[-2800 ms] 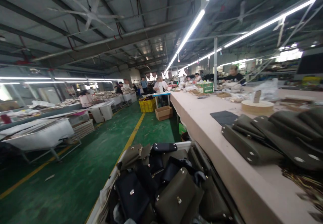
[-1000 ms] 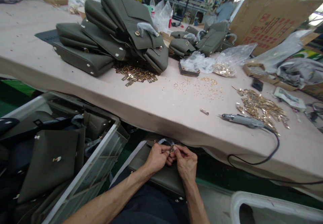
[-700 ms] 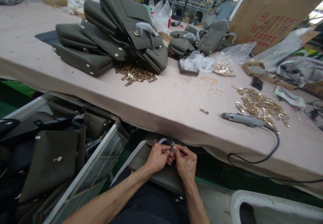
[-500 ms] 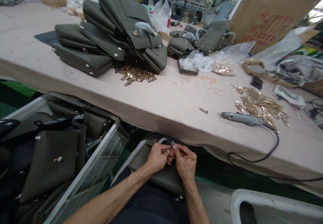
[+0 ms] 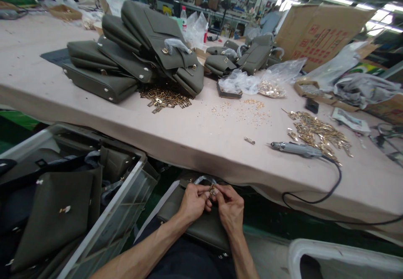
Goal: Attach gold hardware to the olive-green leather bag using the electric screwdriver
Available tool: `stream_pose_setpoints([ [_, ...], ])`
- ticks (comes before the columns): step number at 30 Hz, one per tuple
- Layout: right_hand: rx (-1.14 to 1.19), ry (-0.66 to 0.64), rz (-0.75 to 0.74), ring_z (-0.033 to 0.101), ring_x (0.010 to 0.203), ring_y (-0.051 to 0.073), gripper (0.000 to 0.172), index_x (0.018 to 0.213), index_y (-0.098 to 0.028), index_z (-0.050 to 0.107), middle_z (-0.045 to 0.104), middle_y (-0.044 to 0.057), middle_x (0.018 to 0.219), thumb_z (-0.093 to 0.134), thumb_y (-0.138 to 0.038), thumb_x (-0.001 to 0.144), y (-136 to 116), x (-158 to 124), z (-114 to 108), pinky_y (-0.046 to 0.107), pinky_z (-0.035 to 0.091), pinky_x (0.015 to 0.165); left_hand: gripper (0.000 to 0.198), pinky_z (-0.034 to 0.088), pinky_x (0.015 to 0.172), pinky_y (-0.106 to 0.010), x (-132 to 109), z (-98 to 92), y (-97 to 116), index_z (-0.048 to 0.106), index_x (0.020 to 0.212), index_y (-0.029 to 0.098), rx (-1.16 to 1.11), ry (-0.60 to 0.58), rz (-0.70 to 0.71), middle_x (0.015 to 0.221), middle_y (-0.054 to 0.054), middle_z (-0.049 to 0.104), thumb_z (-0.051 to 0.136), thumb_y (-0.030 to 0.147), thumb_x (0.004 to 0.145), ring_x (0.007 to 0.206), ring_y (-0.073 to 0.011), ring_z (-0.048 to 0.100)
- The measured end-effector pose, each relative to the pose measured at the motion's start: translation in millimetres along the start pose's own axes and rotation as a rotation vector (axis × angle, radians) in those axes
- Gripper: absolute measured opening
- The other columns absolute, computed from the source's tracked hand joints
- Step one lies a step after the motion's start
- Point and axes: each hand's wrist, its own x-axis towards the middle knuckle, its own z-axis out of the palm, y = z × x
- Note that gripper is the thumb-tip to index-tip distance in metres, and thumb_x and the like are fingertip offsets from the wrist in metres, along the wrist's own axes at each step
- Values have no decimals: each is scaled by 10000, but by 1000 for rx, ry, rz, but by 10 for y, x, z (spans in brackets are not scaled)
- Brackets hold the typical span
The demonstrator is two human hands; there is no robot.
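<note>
We've got our left hand (image 5: 192,203) and right hand (image 5: 231,209) pinching a small gold-coloured metal fitting (image 5: 212,189) at the olive-grey, smooth leather-like bag (image 5: 208,229) on our lap (image 5: 185,258), and a slackening pinch could let it slip!

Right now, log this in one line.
left hand, right hand: pinching gold-toned metal fitting | olive handbag: beneath hands | corded electric screwdriver: on tabletop

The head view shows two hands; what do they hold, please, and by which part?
The left hand and right hand pinch a small metal piece together; its gripped parts are hidden.
</note>
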Motion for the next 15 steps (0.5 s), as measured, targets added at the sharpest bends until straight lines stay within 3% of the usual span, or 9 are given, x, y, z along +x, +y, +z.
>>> stream_pose_setpoints([
  [8,-92,13,-127,654,746,186,230,978,-208,793,699,75,864,591,-310,938,-37,-2,8,284,523,704,389,550,483,-243,-8,-2,6,770,1049,69,26,-15,1,724,-93,686,644,345,806,498,-112,579],
  [15,-66,7,-104,648,720,182,224,973,-204,789,695,69,854,599,-318,936,-7,-2,3,276,512,668,347,544,474,-239,-12,-9,3,779,1016,76,36,-34,16,745,-99,702,631,318,815,488,-106,573],
])
